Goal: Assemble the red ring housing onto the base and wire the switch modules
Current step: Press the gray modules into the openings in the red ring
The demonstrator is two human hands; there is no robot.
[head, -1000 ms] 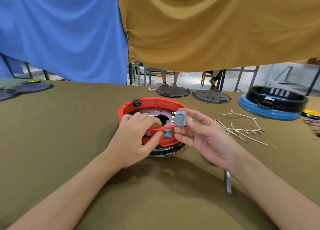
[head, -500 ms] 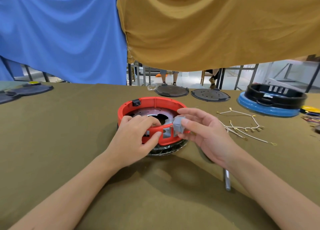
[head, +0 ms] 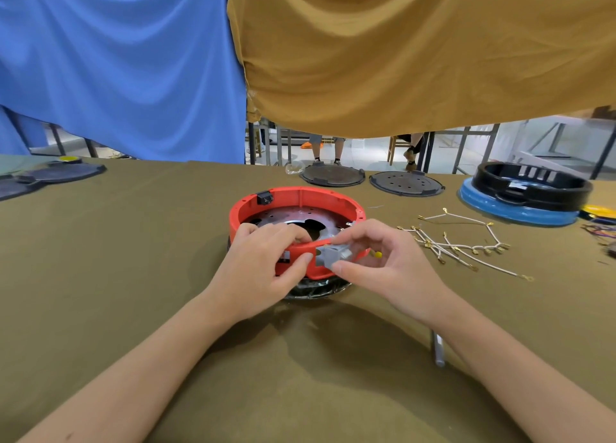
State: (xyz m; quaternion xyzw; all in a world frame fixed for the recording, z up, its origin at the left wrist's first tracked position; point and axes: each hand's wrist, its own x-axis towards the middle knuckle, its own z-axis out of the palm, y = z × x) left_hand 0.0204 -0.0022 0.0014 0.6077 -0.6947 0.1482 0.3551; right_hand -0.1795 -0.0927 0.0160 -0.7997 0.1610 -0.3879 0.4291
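While gripping housing [head: 300,205], curled fingers [head: 283,234].

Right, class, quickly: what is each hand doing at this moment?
Left hand: grips the near wall of the red ring housing.
Right hand: pinches the grey switch module against it.

The red ring housing [head: 300,198] sits flat on a dark round base [head: 316,291] at the middle of the table, its open top showing a shiny metal plate [head: 293,216] with holes inside. A small black switch [head: 265,197] is set in the far left wall. A grey switch module [head: 333,255] sits against the outside of the near wall. White wires [head: 463,242] with gold terminals lie loose to the right.
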